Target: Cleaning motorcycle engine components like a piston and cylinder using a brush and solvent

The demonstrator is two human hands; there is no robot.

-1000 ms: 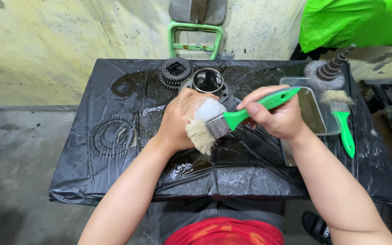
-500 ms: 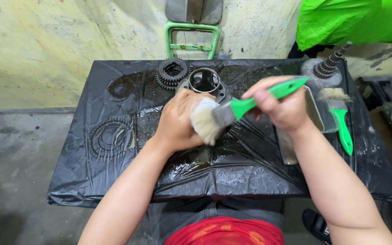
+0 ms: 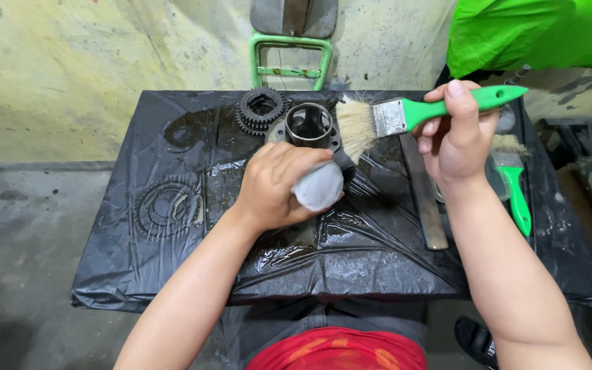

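Your left hand (image 3: 275, 185) is at table centre, fingers clamped on a small pale rounded part (image 3: 318, 186). Your right hand (image 3: 457, 133), at approx. 2 o'clock from it, has fingers closed round the green-handled brush (image 3: 405, 115) — bristles lifted off the part, pointing to the ring-shaped metal piece (image 3: 308, 125) at 12 o'clock. Black table (image 3: 173, 260) cover is wet and oily, so cleaning looks under way, not finished — gears (image 3: 260, 109) and 2nd brush (image 3: 514, 188) lie apart, untouched.
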